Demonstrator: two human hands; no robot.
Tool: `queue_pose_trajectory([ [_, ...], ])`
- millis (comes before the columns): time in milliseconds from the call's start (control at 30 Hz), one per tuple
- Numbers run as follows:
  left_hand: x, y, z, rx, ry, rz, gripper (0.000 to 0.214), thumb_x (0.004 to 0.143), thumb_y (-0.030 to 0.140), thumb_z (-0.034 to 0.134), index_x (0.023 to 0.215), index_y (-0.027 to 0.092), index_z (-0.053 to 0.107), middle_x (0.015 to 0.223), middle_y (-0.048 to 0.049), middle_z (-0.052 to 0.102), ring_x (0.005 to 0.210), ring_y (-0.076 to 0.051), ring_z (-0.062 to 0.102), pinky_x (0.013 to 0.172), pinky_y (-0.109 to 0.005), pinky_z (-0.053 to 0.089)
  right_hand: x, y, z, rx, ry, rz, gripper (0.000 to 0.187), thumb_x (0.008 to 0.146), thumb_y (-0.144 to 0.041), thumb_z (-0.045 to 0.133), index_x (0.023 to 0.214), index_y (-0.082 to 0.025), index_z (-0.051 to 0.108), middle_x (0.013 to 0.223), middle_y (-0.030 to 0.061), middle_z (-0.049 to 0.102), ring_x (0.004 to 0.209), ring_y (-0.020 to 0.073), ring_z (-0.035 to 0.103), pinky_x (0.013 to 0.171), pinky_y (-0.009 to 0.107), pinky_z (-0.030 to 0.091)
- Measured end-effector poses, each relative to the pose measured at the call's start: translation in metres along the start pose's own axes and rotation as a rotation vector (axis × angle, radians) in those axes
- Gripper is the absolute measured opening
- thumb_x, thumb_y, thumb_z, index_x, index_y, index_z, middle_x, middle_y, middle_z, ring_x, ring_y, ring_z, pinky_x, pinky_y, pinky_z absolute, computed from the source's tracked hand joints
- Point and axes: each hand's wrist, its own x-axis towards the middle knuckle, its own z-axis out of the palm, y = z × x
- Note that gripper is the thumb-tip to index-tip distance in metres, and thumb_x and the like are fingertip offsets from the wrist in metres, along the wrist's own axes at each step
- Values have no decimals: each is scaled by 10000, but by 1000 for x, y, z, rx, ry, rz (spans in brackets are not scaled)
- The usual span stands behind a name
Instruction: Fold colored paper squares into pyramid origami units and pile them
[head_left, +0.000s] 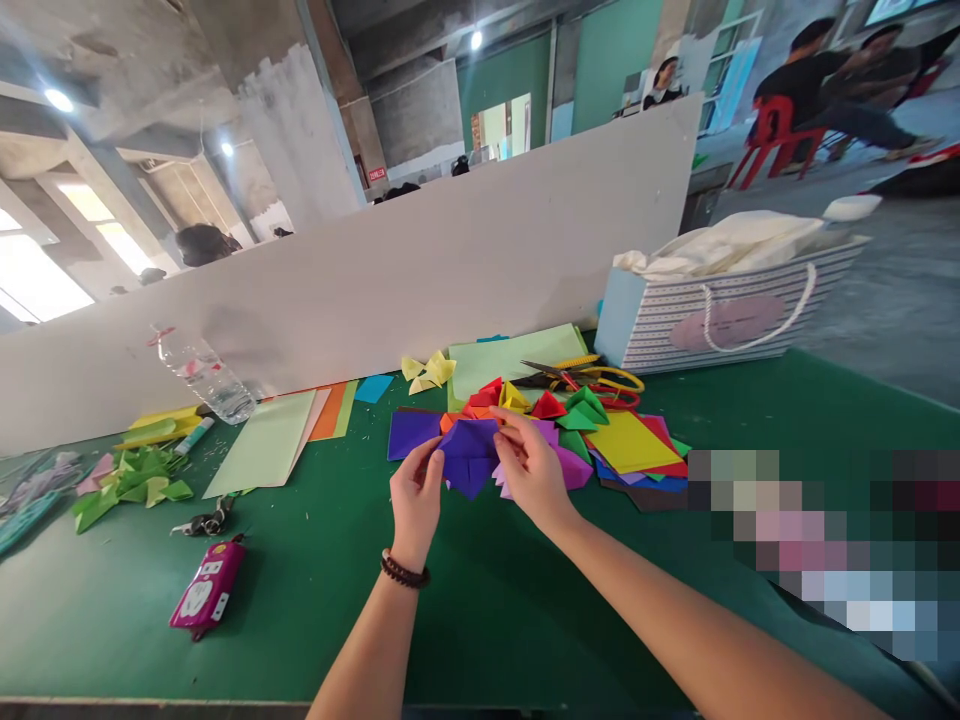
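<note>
My left hand (416,500) and my right hand (529,470) both pinch a folded purple paper piece (469,455) above the green table (480,640). A flat purple sheet (412,434) lies just left of the fold, under my left hand's reach. Beyond my right fingers sits a heap of small folded paper pieces (525,402) in red, yellow and green. To the right of my right hand lies a yellow paper sheet (630,442) on other coloured sheets. Scissors with yellow handles (600,379) rest behind the heap.
A white partition board (375,280) runs along the table's far side. A water bottle (210,378), pale green paper (262,445), green folded pieces (131,485), a magenta pouch (208,588) and a striped paper bag (720,315) stand around. Seated people are beyond the board.
</note>
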Motion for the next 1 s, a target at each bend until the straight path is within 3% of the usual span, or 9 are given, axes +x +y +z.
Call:
queue_pose_trajectory([
  [167,6,-8,-2,-168,33,-104,345,720,498,728,703,157,682,666,9,608,616,-104,553,585,-209,450,1,0,0,43,-5,44,334,920,-323,477,1231,-228,557,1003,100,687,851,206,671,679,330,575],
  [433,11,-12,-2,-397,43,-270,370,589,460,828,722,153,670,743,-21,668,659,-105,621,629,-221,505,4,2,0,156,-50,191,350,869,-352,544,1192,-221,585,894,51,676,750,181,640,582,280,519],
  [667,11,-10,-1,-403,-63,-334,380,561,444,855,686,130,681,665,-13,659,577,-97,604,575,-217,500,12,1,0,424,-7,401,376,709,-422,726,1024,-226,668,782,1,641,718,163,623,610,271,502],
  [800,10,-11,-1,-362,-120,-374,377,594,446,843,669,113,683,599,-19,645,526,-99,588,463,-196,453,16,5,1,590,18,477,387,640,-411,783,968,-236,676,805,3,668,745,179,646,649,293,517],
  [900,8,-11,0,-340,-153,-395,350,593,389,858,713,99,703,625,-31,668,528,-99,593,457,-193,462,16,6,0,531,22,453,402,640,-425,785,971,-227,674,821,15,688,791,198,659,683,308,527],
  [1000,7,-10,0,-348,-174,-414,362,586,346,867,796,91,720,731,-61,713,584,-116,634,563,-236,535,13,5,1,433,-6,423,409,661,-424,772,1000,-223,661,849,24,703,817,203,665,691,305,536],
])
